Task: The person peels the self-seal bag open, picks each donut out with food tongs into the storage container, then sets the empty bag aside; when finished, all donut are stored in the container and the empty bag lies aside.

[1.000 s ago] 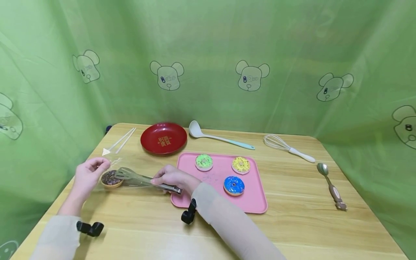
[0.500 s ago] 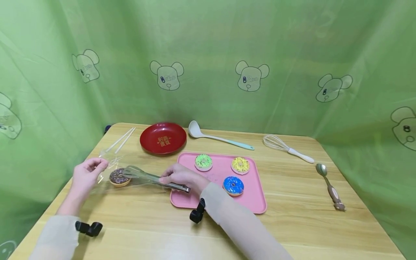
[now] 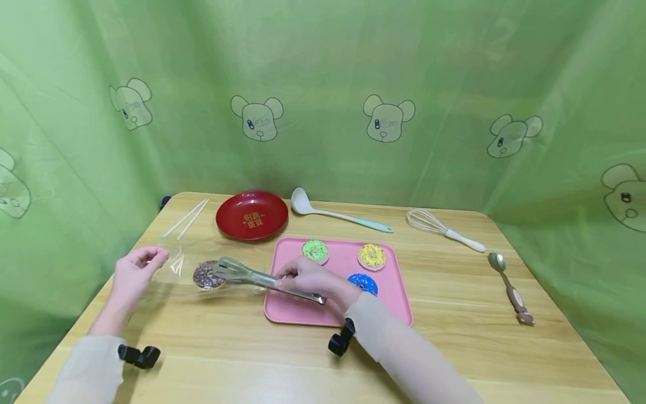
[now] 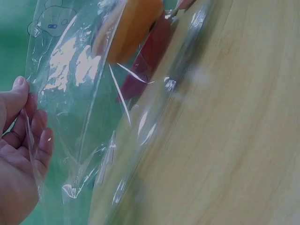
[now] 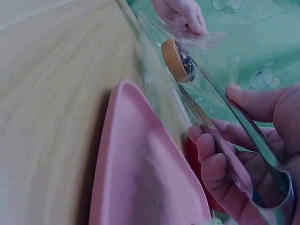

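My left hand (image 3: 134, 274) pinches the edge of a clear plastic bag (image 4: 70, 117) between thumb and fingers at the table's left side. The bag stretches rightward from that hand. Metal tongs (image 3: 257, 277) are held in my right hand (image 5: 281, 112), thumb on one arm and fingers curled round the other. The tongs' tips hold a chocolate-coated donut (image 3: 206, 275) with sprinkles, raised above the table in the right wrist view. Clear film surrounds the donut and the tongs' front part. In the left wrist view the donut's tan underside (image 4: 136, 28) shows through the film.
A pink tray (image 3: 303, 314) lies beneath my right hand, with green (image 3: 315, 251), yellow (image 3: 372, 256) and blue (image 3: 362, 283) donuts on it. Behind are white chopsticks (image 3: 187, 219), a red plate (image 3: 252, 216) and a ladle (image 3: 348, 217). A whisk (image 3: 444, 230) and spoon (image 3: 510, 289) lie right.
My right hand, the tongs and the chocolate donut have moved rightward, away from my left hand. The left hand has stayed nearly still, and the film between the hands is more stretched out.
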`<action>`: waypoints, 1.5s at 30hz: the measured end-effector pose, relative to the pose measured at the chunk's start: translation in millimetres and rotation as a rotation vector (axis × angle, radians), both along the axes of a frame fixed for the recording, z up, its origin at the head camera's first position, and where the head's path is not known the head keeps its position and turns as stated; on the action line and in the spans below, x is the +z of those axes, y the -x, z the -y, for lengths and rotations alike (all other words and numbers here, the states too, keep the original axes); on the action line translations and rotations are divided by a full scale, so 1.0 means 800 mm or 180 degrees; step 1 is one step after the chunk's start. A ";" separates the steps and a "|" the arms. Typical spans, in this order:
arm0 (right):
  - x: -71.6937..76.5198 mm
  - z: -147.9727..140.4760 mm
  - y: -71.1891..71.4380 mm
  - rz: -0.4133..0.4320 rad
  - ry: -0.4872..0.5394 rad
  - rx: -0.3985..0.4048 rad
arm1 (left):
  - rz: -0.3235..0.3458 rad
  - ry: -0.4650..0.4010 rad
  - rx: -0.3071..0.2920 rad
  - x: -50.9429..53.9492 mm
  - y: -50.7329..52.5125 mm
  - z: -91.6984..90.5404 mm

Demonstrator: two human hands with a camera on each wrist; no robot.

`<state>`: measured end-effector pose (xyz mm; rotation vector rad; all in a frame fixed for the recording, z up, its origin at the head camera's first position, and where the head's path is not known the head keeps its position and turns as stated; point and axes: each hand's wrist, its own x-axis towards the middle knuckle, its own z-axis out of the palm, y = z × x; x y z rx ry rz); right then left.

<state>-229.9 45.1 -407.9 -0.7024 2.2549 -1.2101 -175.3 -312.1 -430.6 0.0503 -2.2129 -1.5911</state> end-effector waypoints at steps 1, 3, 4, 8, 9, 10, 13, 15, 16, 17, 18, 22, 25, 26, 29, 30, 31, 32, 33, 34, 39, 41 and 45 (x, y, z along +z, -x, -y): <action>0.001 -0.007 -0.002 0.0027 -0.0006 -0.0052 | 0.0009 0.0007 -0.0002 -0.001 0.001 0.000; 0.002 -0.019 -0.007 0.0032 -0.0035 -0.0123 | 0.0036 0.0012 -0.0017 -0.001 0.001 -0.001; 0.003 -0.024 -0.009 0.0036 -0.0047 -0.0144 | 0.0055 0.0018 -0.0029 -0.001 0.001 -0.002; 0.007 -0.038 -0.016 -0.0043 -0.0050 -0.0155 | 0.0113 0.0101 -0.0019 0.001 -0.001 -0.003; 0.007 -0.041 -0.017 -0.0066 -0.0025 -0.0151 | 0.0124 0.0130 -0.0015 0.001 -0.001 -0.003; 0.008 -0.043 -0.018 -0.0081 -0.0011 -0.0152 | 0.0130 0.0146 -0.0016 0.001 -0.001 -0.003; 0.007 -0.053 -0.020 -0.0085 0.0011 -0.0197 | 0.0156 0.0143 -0.0038 0.001 -0.001 -0.003; 0.007 -0.063 -0.023 -0.0055 -0.0006 -0.0240 | 0.0167 0.0126 -0.0083 0.000 0.001 -0.004; 0.007 -0.068 -0.024 -0.0054 -0.0018 -0.0254 | 0.0167 0.0106 -0.0097 -0.001 0.002 -0.004; 0.007 -0.073 -0.026 -0.0069 -0.0035 -0.0264 | 0.0163 0.0093 -0.0104 -0.001 0.002 -0.004; 0.008 -0.080 -0.028 -0.0089 -0.0048 -0.0279 | 0.0156 0.0083 -0.0111 -0.002 0.003 -0.004; 0.013 -0.111 -0.038 -0.0186 -0.0058 -0.0356 | 0.0136 0.0064 -0.0102 -0.004 0.003 -0.004; 0.017 -0.138 -0.050 -0.0205 -0.0049 -0.0407 | 0.0140 0.0090 -0.0082 -0.005 0.002 -0.005; 0.017 -0.146 -0.054 -0.0214 -0.0048 -0.0409 | 0.0139 0.0112 -0.0072 -0.004 0.002 -0.005; 0.016 -0.170 -0.062 -0.0226 -0.0065 -0.0392 | 0.0163 0.0190 -0.0051 -0.004 0.001 -0.006; 0.015 -0.177 -0.064 -0.0216 -0.0073 -0.0396 | 0.0173 0.0205 -0.0048 -0.003 0.001 -0.006; 0.013 -0.184 -0.066 -0.0220 -0.0080 -0.0395 | 0.0182 0.0219 -0.0051 -0.003 0.001 -0.007; 0.012 -0.190 -0.067 -0.0217 -0.0095 -0.0405 | 0.0195 0.0223 -0.0058 -0.002 0.001 -0.007; 0.011 -0.195 -0.069 -0.0215 -0.0108 -0.0412 | 0.0204 0.0223 -0.0062 -0.002 0.001 -0.008; 0.009 -0.199 -0.070 -0.0218 -0.0114 -0.0412 | 0.0209 0.0220 -0.0066 -0.002 0.001 -0.008; 0.009 -0.207 -0.075 -0.0352 -0.0242 -0.0369 | 0.0210 0.0266 -0.0062 -0.003 0.002 -0.010; 0.011 -0.206 -0.077 -0.0477 -0.0353 -0.0357 | 0.0210 0.0277 -0.0067 -0.004 0.002 -0.009; 0.022 -0.212 -0.078 -0.0731 -0.0542 -0.0362 | 0.0194 0.0283 -0.0073 -0.007 0.003 -0.008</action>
